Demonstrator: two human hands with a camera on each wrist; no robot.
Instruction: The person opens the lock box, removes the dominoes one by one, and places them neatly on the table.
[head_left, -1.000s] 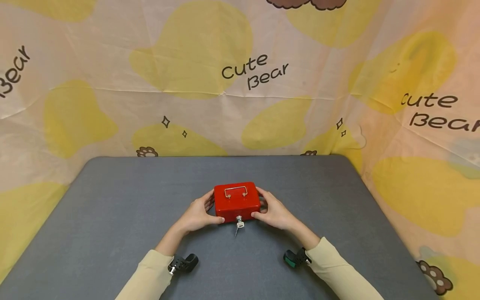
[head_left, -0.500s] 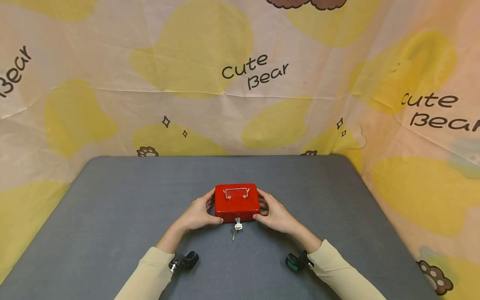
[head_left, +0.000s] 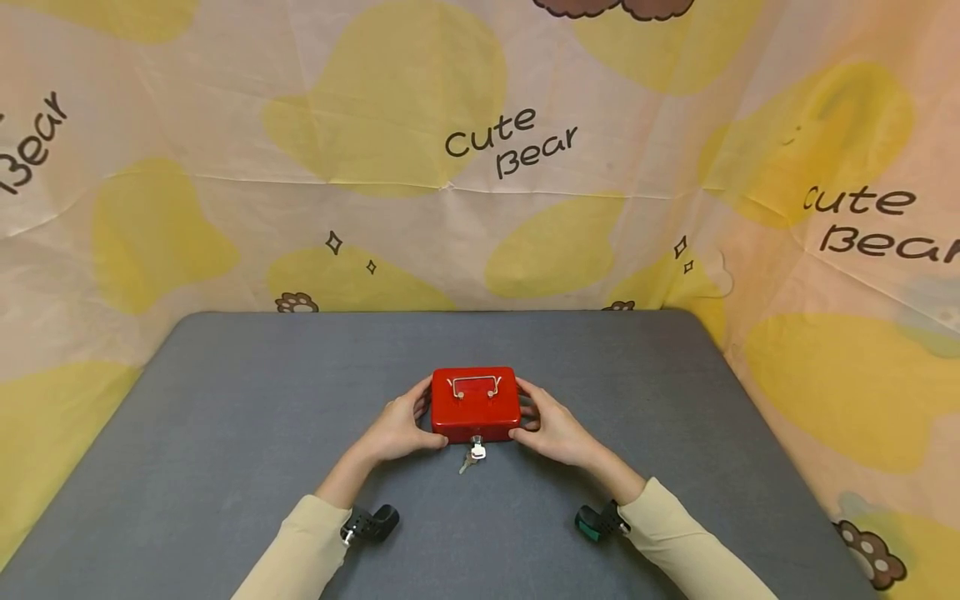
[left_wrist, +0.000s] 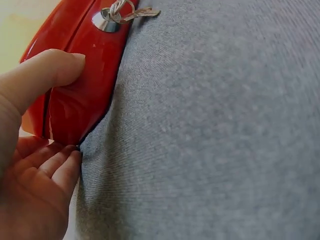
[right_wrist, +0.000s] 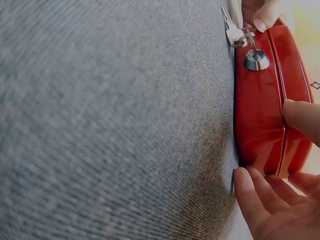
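Note:
A small red cash box [head_left: 476, 407], lid closed and wire handle [head_left: 475, 386] on top, sits on the table between both hands. My left hand [head_left: 397, 429] grips its left end, thumb on the front face and fingers along the side. At the opposite end my right hand [head_left: 557, 431] holds it the same way, its thumb lying close to the lid seam in the right wrist view. A silver lock [right_wrist: 257, 60] is set in the front face with a key in it. From that key hangs a ring with another key [head_left: 468, 460].
A grey cloth covers the table [head_left: 285, 400], which has rounded far corners. Behind it hangs a printed curtain [head_left: 405, 117] with yellow patches and lettering. Black wrist cameras [head_left: 371, 523] are strapped below both hands.
The box has straightened from a slight slant and shifted a little to the right with both hands around it. The hanging key has swung.

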